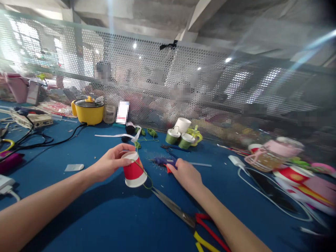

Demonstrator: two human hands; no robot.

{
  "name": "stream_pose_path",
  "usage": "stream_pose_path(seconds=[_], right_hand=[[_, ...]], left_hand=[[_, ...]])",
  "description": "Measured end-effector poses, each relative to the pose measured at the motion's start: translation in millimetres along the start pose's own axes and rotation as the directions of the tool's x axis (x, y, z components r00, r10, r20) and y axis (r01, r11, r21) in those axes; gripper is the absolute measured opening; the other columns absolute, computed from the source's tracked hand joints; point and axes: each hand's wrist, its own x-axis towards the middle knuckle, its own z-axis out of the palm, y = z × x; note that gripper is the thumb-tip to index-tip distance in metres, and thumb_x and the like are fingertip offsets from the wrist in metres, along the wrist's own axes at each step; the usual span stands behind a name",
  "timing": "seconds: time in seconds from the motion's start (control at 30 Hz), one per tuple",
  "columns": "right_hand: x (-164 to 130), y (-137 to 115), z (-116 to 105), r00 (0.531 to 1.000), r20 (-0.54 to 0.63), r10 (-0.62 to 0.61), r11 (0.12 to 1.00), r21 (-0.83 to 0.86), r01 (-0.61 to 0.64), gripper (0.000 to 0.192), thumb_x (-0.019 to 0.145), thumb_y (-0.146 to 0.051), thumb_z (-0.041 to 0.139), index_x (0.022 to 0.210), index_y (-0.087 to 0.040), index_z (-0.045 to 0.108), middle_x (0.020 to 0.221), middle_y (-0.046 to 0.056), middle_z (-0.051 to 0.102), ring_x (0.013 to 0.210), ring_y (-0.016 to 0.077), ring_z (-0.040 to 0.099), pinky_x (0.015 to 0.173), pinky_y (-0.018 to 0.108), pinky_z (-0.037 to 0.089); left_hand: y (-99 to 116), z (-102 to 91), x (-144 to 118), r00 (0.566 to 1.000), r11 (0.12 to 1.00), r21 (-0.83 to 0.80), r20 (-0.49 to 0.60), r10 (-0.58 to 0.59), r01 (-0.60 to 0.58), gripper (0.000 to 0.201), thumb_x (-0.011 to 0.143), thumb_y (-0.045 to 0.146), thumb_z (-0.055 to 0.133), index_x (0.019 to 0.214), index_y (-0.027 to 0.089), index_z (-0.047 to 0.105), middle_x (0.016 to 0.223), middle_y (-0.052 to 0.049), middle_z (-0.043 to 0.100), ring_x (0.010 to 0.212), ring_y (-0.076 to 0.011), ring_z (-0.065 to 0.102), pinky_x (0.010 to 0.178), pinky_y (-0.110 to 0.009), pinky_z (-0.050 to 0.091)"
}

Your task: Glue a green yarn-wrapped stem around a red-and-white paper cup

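Note:
My left hand [115, 159] is closed around a red and white paper cup [133, 171], which is tilted with its wide rim downward. A thin green cord [149, 182] runs along the cup and curls past its right side. My right hand [187, 174] grips a blue hot glue gun [165, 161] with an orange trigger, its nozzle pointing left toward the cup. From the gun's back a translucent glue stick [201, 164] sticks out. Below my right hand lie scissors [181, 213] with red and yellow handles, their tips close to the cord.
Behind stand green-wrapped cups [172, 136], pliers [174, 149] and green yarn [151, 132]. A yellow electric pot [90, 112] is at the back left, its black cable crossing the blue table [105, 217]. At right lie a phone [271, 190] and white cable. A perforated screen [147, 77] borders the back.

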Motion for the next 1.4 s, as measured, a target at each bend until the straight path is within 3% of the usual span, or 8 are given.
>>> stream_pose_path(seconds=[0.07, 0.13, 0.23, 0.37, 0.6, 0.8, 1.03, 1.4], right_hand=[[-10, -14, -12, 0.979, -0.103, -0.176, 0.984, -0.006, 0.176, 0.015, 0.075, -0.03, 0.054, 0.068, -0.017, 0.052, 0.078, 0.01, 0.057, 0.08, 0.0244, 0.053, 0.067, 0.032, 0.038], [-24, -33, -26, 0.938, -0.074, -0.338, 0.907, 0.239, 0.346, 0.017, 0.077, -0.033, 0.052, 0.069, -0.019, 0.053, 0.077, 0.005, 0.056, 0.072, 0.0173, 0.053, 0.064, 0.028, 0.04], [-45, -61, -41, 0.882, -0.037, -0.471, 0.759, 0.492, 0.426, 0.012, 0.072, -0.03, 0.06, 0.073, -0.02, 0.053, 0.076, 0.0, 0.055, 0.07, 0.0135, 0.052, 0.062, 0.024, 0.04], [-57, -78, -41, 0.887, -0.108, -0.449, 0.719, 0.545, 0.431, 0.012, 0.068, -0.021, 0.064, 0.069, -0.019, 0.053, 0.074, -0.001, 0.053, 0.073, 0.0142, 0.05, 0.066, 0.026, 0.039], [-61, -76, -41, 0.865, -0.038, -0.501, 0.661, 0.628, 0.411, 0.012, 0.073, -0.017, 0.054, 0.062, -0.018, 0.049, 0.071, 0.0, 0.051, 0.067, 0.012, 0.048, 0.06, 0.024, 0.038], [-66, -72, -53, 0.871, 0.162, -0.464, 0.593, 0.787, 0.17, 0.014, 0.081, -0.026, 0.042, 0.069, -0.019, 0.041, 0.057, -0.005, 0.05, 0.045, 0.0065, 0.041, 0.043, 0.019, 0.034], [-63, -69, -55, 0.898, 0.067, -0.434, 0.637, 0.727, 0.254, 0.008, 0.076, -0.022, 0.048, 0.069, -0.018, 0.049, 0.056, -0.005, 0.049, 0.051, 0.0075, 0.044, 0.046, 0.018, 0.034], [-63, -67, -53, 0.883, 0.051, -0.466, 0.616, 0.735, 0.282, 0.009, 0.076, -0.02, 0.047, 0.068, -0.018, 0.05, 0.059, -0.003, 0.05, 0.054, 0.0076, 0.044, 0.048, 0.018, 0.036]], left_hand=[[1, 0.7, -1, 1.0, 1.0, 0.002, 0.013, 0.001, -0.001, 0.033, 0.066, 0.017, 0.063, 0.096, 0.018, 0.05, 0.092, -0.005, 0.059, 0.082, -0.0156, 0.055, 0.073, -0.029, 0.039], [2, 2.0, -2, 0.999, 1.0, 0.006, 0.037, -0.001, 0.001, 0.034, 0.067, 0.017, 0.063, 0.097, 0.017, 0.049, 0.092, -0.005, 0.059, 0.082, -0.0163, 0.055, 0.074, -0.03, 0.038], [3, 4.6, -4, 0.998, 1.0, 0.022, 0.07, -0.006, 0.004, 0.035, 0.066, 0.017, 0.063, 0.098, 0.017, 0.049, 0.091, -0.005, 0.059, 0.082, -0.0168, 0.056, 0.075, -0.031, 0.038], [2, 7.5, -6, 0.993, 0.998, 0.046, 0.114, -0.043, 0.038, 0.035, 0.067, 0.017, 0.063, 0.099, 0.017, 0.048, 0.093, -0.005, 0.059, 0.085, -0.0168, 0.055, 0.074, -0.03, 0.039], [1, 9.0, -7, 0.982, 0.996, 0.052, 0.168, -0.085, 0.077, 0.035, 0.064, 0.014, 0.064, 0.095, 0.017, 0.051, 0.088, -0.003, 0.059, 0.081, -0.0143, 0.054, 0.071, -0.027, 0.039], [2, 10.4, -9, 0.968, 0.992, 0.064, 0.219, -0.119, 0.107, 0.035, 0.064, 0.014, 0.064, 0.096, 0.016, 0.051, 0.094, -0.006, 0.059, 0.086, -0.0171, 0.054, 0.076, -0.031, 0.038], [2, 10.7, -11, 0.951, 0.991, 0.061, 0.28, -0.132, 0.12, 0.033, 0.065, 0.013, 0.063, 0.096, 0.015, 0.052, 0.097, -0.008, 0.06, 0.089, -0.0189, 0.055, 0.079, -0.033, 0.038], [4, 13.0, -13, 0.93, 0.991, -0.007, 0.346, -0.122, 0.133, 0.032, 0.065, 0.012, 0.063, 0.095, 0.015, 0.053, 0.095, -0.008, 0.061, 0.085, -0.0177, 0.056, 0.077, -0.031, 0.039]])
